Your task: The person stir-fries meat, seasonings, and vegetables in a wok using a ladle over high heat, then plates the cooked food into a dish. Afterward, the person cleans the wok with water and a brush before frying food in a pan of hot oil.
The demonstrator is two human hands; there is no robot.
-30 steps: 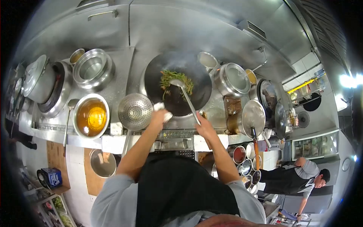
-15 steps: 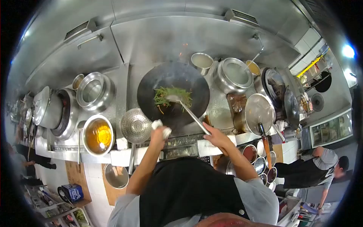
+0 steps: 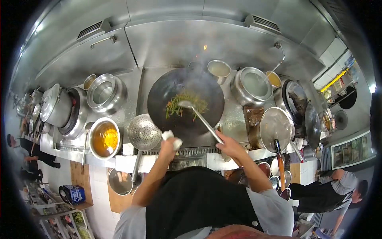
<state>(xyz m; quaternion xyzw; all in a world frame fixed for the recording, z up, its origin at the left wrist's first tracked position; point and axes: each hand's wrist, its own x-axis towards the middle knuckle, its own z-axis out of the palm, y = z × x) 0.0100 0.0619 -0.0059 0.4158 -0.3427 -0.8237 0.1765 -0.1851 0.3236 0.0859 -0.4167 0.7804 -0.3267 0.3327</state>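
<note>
A black wok (image 3: 159, 93) sits in the middle of the stove, steam rising from it. Inside lie chopped green vegetable strips (image 3: 175, 108) with a few orange bits. My right hand (image 3: 231, 146) is closed around the handle of a metal ladle (image 3: 206, 124), whose bowl rests among the greens. At the wok's near left edge, my left hand (image 3: 168, 148) is closed on a folded white cloth (image 3: 175, 140); whether it also grips the wok's rim is hidden. Just left of that hand is a perforated strainer (image 3: 144, 132), its handle pointing toward me.
A bowl of golden oil (image 3: 95, 141) stands left of the strainer. Metal pots (image 3: 248, 93) line the back right, beside a wide sieve (image 3: 274, 127). Small sauce containers (image 3: 285, 194) sit below right. A co-worker (image 3: 318, 195) stands at the right, other people at far left.
More steam rises, and the greens have spread and shifted in the wok with the ladle among them. A small flame shows larger behind the wok. The whole view has shifted slightly right.
</note>
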